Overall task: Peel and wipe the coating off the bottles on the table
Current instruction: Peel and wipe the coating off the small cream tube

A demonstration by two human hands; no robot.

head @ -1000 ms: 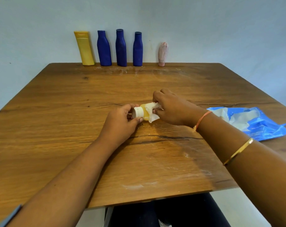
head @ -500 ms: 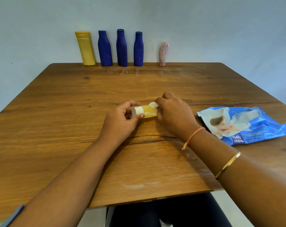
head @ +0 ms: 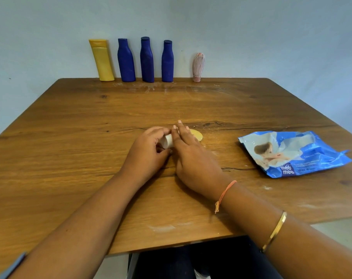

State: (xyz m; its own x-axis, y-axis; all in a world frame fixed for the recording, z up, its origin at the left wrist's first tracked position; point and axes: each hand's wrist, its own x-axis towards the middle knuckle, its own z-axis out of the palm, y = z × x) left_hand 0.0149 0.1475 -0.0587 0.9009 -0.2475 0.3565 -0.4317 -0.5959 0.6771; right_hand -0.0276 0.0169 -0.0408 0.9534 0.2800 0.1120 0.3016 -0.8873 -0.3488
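From the head camera, a small yellow bottle lies on its side mid-table. The left hand curls round its white cap. The right hand lies flat over its body with fingers straight, hiding most of it. A blue wet-wipes pack lies well apart to the right. A tall yellow bottle, three blue bottles and a pinkish one stand along the far edge.

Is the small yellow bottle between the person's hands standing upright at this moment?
No, the small yellow bottle lies on its side, left hand gripping its white cap, right hand laid over its body.
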